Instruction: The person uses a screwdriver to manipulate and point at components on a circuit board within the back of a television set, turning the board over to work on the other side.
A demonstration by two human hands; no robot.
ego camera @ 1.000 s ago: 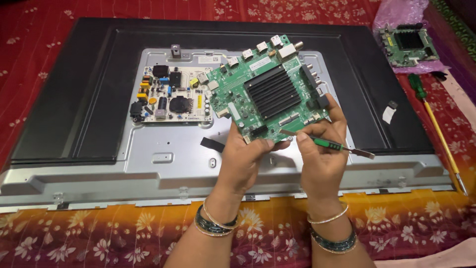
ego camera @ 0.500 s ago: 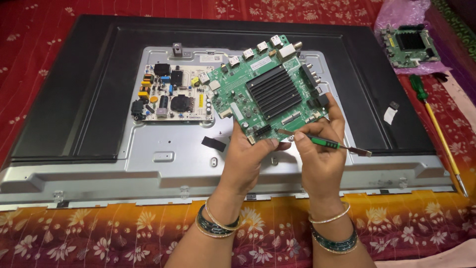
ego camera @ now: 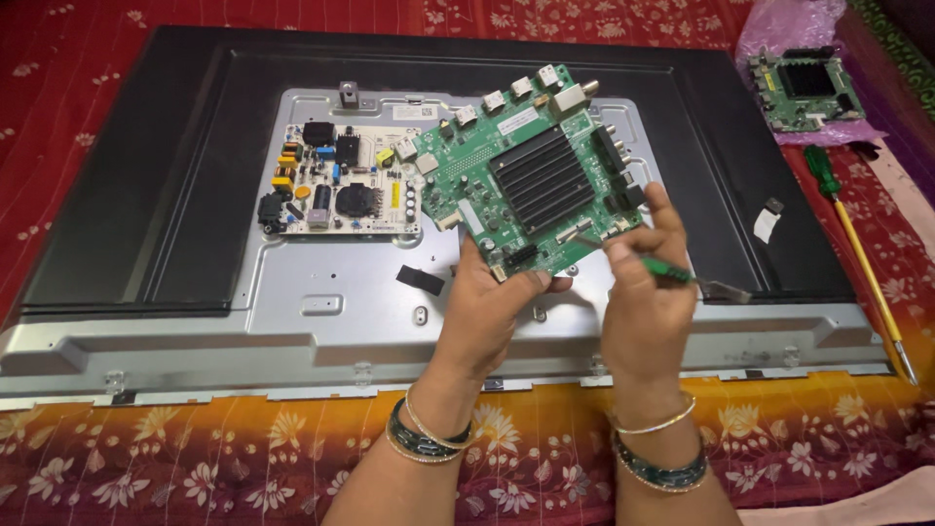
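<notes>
Your left hand (ego camera: 492, 297) fingers pinch the green circuit board (ego camera: 531, 180) at its 6 o'clock edge; its long axis runs toward 2 o'clock. Your right hand (ego camera: 648, 287) grips a small green-handled tool (ego camera: 672, 273) touching that edge.

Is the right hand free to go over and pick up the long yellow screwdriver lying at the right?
Probably not as it stands. The right hand already grips a small green tool against the green circuit board. The path to the yellow screwdriver looks open, but the fingers are occupied.
</notes>
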